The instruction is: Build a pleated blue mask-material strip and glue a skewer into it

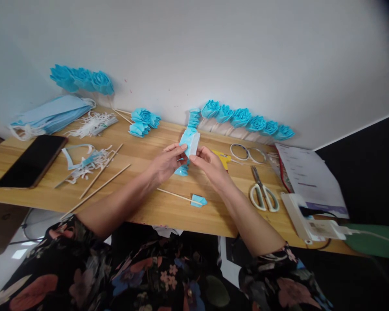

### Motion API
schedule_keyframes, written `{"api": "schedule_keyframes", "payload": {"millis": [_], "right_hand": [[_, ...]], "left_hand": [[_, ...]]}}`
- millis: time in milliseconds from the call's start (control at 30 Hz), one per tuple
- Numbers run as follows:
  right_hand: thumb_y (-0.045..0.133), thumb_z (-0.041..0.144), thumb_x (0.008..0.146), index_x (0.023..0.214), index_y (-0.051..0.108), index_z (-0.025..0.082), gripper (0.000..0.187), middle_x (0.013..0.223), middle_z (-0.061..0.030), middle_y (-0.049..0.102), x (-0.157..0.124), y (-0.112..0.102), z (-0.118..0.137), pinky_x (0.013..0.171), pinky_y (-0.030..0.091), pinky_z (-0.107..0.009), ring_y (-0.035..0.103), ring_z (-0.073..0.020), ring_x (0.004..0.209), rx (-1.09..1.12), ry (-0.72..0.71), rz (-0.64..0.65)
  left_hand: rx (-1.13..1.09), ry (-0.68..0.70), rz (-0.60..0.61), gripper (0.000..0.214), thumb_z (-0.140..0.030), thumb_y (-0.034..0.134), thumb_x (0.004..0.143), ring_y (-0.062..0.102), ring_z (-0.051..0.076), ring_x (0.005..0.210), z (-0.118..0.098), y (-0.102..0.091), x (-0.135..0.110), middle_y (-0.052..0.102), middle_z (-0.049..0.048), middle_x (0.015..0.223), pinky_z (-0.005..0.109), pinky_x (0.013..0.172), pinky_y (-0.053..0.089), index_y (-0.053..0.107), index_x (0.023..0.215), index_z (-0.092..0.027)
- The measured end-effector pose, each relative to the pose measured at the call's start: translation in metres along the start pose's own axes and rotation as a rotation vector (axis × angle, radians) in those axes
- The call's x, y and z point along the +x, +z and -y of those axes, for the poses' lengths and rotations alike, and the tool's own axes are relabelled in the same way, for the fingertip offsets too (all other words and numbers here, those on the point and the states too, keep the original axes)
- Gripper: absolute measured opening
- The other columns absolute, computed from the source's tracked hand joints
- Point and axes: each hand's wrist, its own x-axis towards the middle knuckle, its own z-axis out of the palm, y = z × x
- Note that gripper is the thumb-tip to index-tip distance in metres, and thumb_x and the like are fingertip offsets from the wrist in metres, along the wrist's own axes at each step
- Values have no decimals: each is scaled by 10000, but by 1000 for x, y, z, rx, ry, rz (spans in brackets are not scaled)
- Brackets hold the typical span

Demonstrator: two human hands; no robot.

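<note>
Between my hands, above the middle of the desk, is a small blue and white piece of mask fabric [189, 141]. My left hand [171, 160] is closed on its left edge, thumb on top. My right hand [208, 163] pinches its lower right side. Behind and below the piece lie more folded blue fabric pieces [194, 119] in a row. Nearer to me, a wooden stick [173, 195] rests with its right end on a small blue fabric wrap [198, 201]. A yellow glue gun [223, 159] lies partly hidden behind my right hand.
Blue fabric flowers on sticks [241, 117] lean along the wall. Left are stacked face masks [53, 114], white trimmings [92, 124], a phone [31, 161] and loose sticks [97, 190]. Right are tape rolls [240, 151], scissors [262, 190], a power strip [294, 216] and papers [311, 177].
</note>
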Motion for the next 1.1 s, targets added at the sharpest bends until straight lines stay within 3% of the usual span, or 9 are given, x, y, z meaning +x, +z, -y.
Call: {"api": "schedule_keyframes", "payload": {"millis": [167,367,600,800,1100], "right_hand": [[806,473,779,955,662,233,331,953,-4,713,2,9,0,873,513,-335,637,-173,917,8,-20,-79],[850,534,708,904,638,225,424,832,28,641,7,14,3,745,471,-299,573,-148,797,25,-41,-151],[789,464,704,789,559,237,334,758,44,561,12,18,2,732,429,-308,515,-144,748,13,-69,-185],[731,447,697,824,608,231,279,792,23,634,16,18,-1,734,429,-315,542,-160,770,-4,-55,-194],[692,411,703,760,567,241,219,760,28,614,17,17,-2,780,461,-322,561,-168,794,-24,-71,-189]], "left_hand": [[-14,8,-10,204,-230,893,804,633,120,728,1,1,0,704,5,785,262,745,485,703,791,-156],[-19,14,-23,243,-238,922,772,608,105,676,4,1,2,674,-12,728,247,702,468,696,763,-152],[7,51,-52,244,-236,921,767,588,97,654,6,1,1,656,-18,696,240,681,461,696,739,-146],[9,66,-53,255,-246,943,728,587,99,661,8,1,2,664,-15,709,246,683,463,712,750,-141],[32,66,-52,285,-267,960,717,586,86,656,8,2,2,667,-19,707,231,667,459,705,740,-141]]}}
